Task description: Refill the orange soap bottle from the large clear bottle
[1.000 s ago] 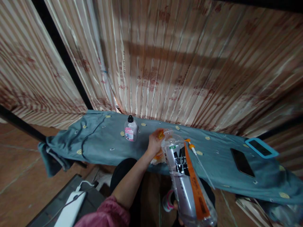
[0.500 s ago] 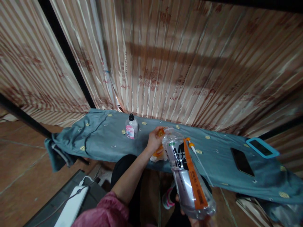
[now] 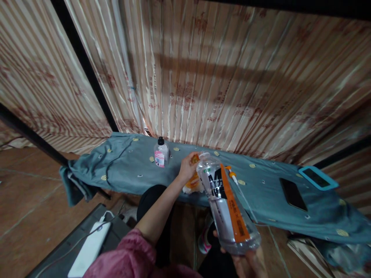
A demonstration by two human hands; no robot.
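- On the long table with the blue-green cloth (image 3: 130,175), the left hand (image 3: 188,168) rested at the near edge, next to the top of a big bottle.
- Its fingers were curled around something small and orange (image 3: 196,158); what it was could not be made out.
- More orange stuff (image 3: 193,184) lay under that hand on the cloth.
- Low in the view, the right hand (image 3: 248,263) gripped the bottom of the big clear drink bottle (image 3: 224,204), which had an orange and black label.
- That bottle leaned away from the person, its open top pointing at the left hand.
- A thin white tube with an orange tip (image 3: 233,178) lay just right of the bottle's neck.
- A small bottle with a black cap and pink label (image 3: 161,153) stood upright farther back on the cloth.
- Far to the right lay a black phone (image 3: 292,194) and a phone in a blue case (image 3: 318,178).
- A striped curtain (image 3: 203,77) hung behind the table.
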